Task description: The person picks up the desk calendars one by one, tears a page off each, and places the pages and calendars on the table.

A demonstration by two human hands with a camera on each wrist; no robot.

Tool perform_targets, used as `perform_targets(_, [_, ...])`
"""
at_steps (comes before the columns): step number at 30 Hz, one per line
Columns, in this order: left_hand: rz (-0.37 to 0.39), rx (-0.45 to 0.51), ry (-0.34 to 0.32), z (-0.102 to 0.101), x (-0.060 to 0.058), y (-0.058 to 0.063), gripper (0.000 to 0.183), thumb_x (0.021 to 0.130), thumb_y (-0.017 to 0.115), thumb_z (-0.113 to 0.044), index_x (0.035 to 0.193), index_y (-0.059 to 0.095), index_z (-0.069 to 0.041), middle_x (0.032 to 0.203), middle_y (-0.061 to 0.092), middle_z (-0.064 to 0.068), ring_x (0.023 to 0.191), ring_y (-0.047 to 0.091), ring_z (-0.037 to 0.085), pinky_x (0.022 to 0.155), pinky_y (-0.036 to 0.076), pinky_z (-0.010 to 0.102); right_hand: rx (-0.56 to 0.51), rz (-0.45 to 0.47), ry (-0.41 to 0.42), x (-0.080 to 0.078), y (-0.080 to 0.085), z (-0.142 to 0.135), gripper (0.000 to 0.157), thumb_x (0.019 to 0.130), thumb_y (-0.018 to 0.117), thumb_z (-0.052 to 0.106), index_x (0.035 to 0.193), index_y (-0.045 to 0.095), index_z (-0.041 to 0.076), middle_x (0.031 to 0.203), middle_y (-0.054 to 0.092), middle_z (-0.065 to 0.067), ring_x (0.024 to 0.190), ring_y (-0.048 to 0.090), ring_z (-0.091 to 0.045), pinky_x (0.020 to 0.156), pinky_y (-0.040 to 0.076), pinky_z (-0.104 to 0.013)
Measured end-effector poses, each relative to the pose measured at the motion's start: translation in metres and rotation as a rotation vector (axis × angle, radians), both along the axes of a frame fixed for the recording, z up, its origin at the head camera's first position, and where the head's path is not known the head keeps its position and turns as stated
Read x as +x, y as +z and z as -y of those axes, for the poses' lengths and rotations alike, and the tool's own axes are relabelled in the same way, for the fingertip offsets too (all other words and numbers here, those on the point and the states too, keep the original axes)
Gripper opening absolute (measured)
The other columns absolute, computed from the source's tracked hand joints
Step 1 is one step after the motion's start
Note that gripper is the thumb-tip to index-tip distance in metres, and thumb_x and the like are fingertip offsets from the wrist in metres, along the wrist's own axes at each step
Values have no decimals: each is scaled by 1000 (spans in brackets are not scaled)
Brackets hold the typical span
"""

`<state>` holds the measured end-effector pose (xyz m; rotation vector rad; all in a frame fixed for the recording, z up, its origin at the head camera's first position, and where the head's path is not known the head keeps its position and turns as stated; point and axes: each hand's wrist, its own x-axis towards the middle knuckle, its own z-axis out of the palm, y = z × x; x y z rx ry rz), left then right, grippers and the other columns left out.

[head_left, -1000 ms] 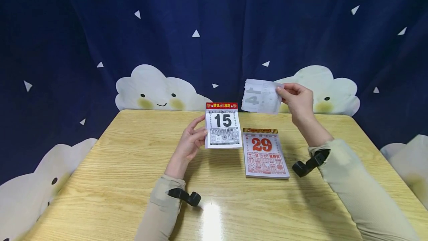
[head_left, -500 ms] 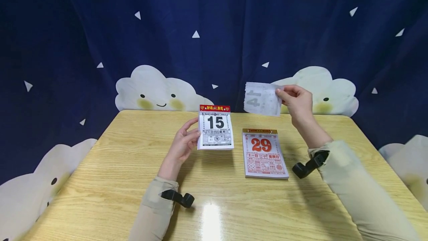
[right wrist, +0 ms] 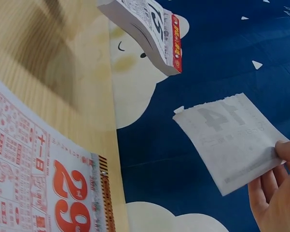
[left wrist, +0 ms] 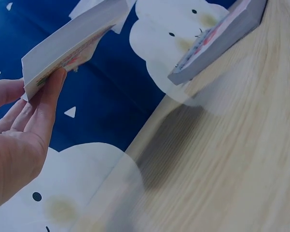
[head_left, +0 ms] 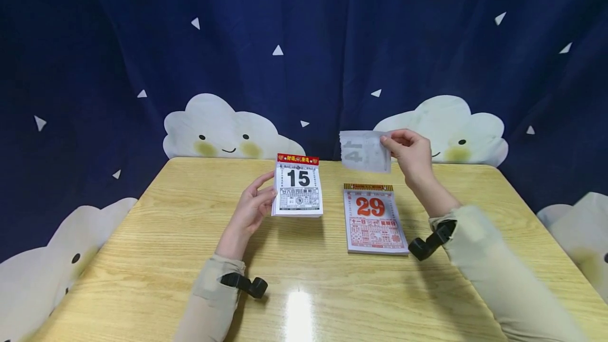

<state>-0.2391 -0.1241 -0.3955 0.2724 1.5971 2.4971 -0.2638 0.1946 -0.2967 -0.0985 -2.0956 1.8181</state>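
Note:
My left hand (head_left: 249, 207) grips a small tear-off calendar (head_left: 297, 189) by its left edge, thumb in front and fingers behind. It has a red header and shows a black 15, and the left wrist view has it raised off the table. Between thumb and fingers my right hand (head_left: 412, 153) pinches a torn-off calendar page (head_left: 364, 151). A faint 14 shows through the thin paper, and its torn edge (right wrist: 210, 102) is ragged in the right wrist view. Below that page, a second tear-off calendar (head_left: 375, 220) with a red 29 lies flat on the table.
The wooden table (head_left: 157, 247) ends at a dark blue curtain (head_left: 304, 57) printed with white triangles and smiling clouds. Black wrist cameras are strapped over both sleeves (head_left: 494, 268).
My left hand has moved left and slightly down with the calendar showing 15. The right hand has lowered a little and shifted left with the page. The calendar showing 29 stays put.

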Motion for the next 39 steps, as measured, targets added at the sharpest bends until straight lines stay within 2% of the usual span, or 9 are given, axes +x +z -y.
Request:
perform_targets(5, [8,-22,-7,4,-1,-2,56,86,43,10,139,29,-1,93,69,0,71,66,12,65,54,25,92,20,-10,-1,-7,6,20,80,68,16,91,62,0,66,55,14,63,52,0,58,47,-14])
perform_targets(14, [36,-55,13,10,0,-10,57,84,43,11,139,30,0,87,69,0,63,63,10,60,53,24,142,31,13,-2,-22,13,26,80,68,15,96,63,-6,66,54,15,65,52,0,60,47,-13])
perform_targets(22, [75,-106,29,15,1,-14,57,85,43,10,139,29,1,83,67,-1,60,60,8,60,52,23,242,42,36,-3,-34,20,24,80,69,17,93,65,-2,73,56,11,71,52,-3,61,44,-13])
perform_targets(25, [85,-113,26,15,2,-15,57,84,43,10,139,29,1,81,67,-1,58,57,6,61,52,23,291,31,40,-2,-39,24,20,80,69,17,91,67,1,78,61,2,71,52,-4,60,43,-14])
perform_targets(30, [107,-130,27,16,2,-17,56,85,43,10,138,29,1,81,67,0,61,61,9,63,53,25,387,1,49,-1,-47,29,17,80,69,18,89,68,4,85,66,-11,71,55,-8,61,44,-16])
perform_targets(36, [121,-172,48,18,1,-20,55,85,45,8,138,31,1,82,67,0,66,65,11,64,54,26,501,-1,67,0,-54,35,17,81,67,23,89,69,7,86,68,-8,75,58,-15,65,46,-22])
perform_targets(39, [122,-186,57,18,1,-21,55,84,45,8,137,32,1,84,67,1,67,65,11,65,54,26,525,5,71,-1,-56,38,18,82,66,22,90,68,7,86,67,-9,77,59,-17,65,46,-25])
